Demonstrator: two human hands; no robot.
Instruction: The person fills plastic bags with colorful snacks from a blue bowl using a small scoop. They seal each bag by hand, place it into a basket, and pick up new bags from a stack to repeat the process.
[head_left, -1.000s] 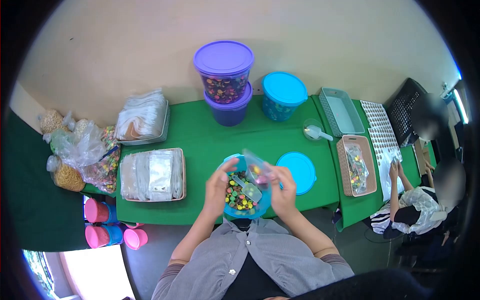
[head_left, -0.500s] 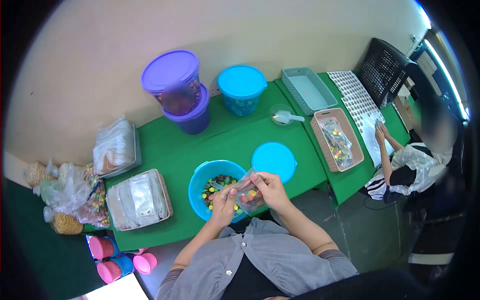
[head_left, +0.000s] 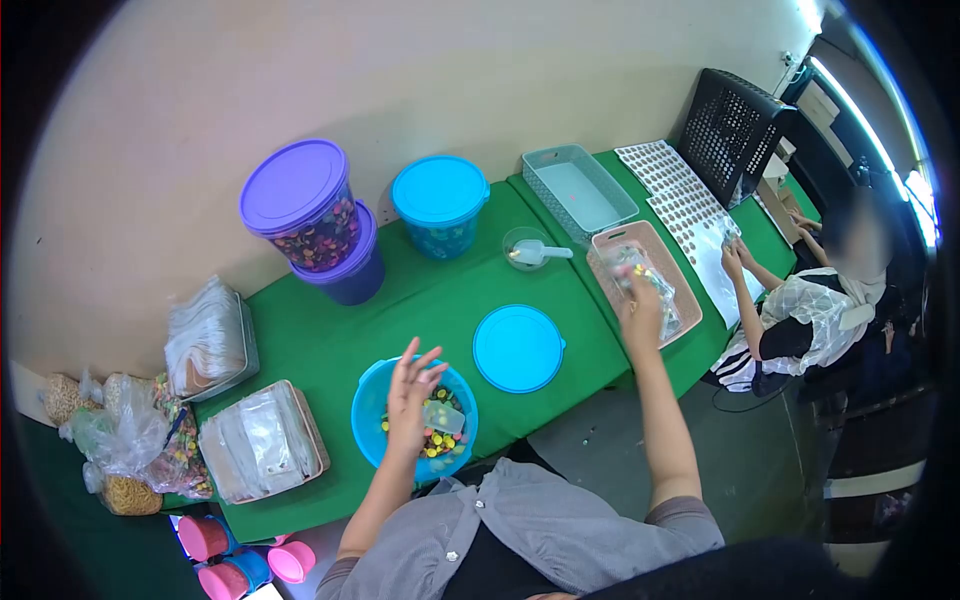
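Observation:
My left hand (head_left: 408, 392), fingers spread and empty, hovers over the near-left part of the blue bowl (head_left: 365, 415), which holds colourful wrapped sweets and a clear scoop (head_left: 443, 417). My right hand (head_left: 643, 305) reaches over the pink basket (head_left: 685, 290) and has its fingers closed on a small clear bag of sweets (head_left: 628, 268), partly blurred. Other filled bags (head_left: 664, 300) lie in that basket beneath and beside my hand. Between my hands, the round blue lid (head_left: 518, 348) rests flat on the green cloth.
Purple-lidded tubs (head_left: 295, 190) and a blue tub (head_left: 440, 205) stand by the wall. Baskets of empty bags (head_left: 262, 440) are at left. A grey-green basket (head_left: 580, 190), small bowl with white scoop (head_left: 535, 252) and sticker sheets (head_left: 690, 215) lie beyond. A co-worker (head_left: 810, 310) is at right.
My hands have parted. The right hand has carried the bag of sweets rightward to the pink basket; the left has let go and opened above the bowl. The view has shifted slightly.

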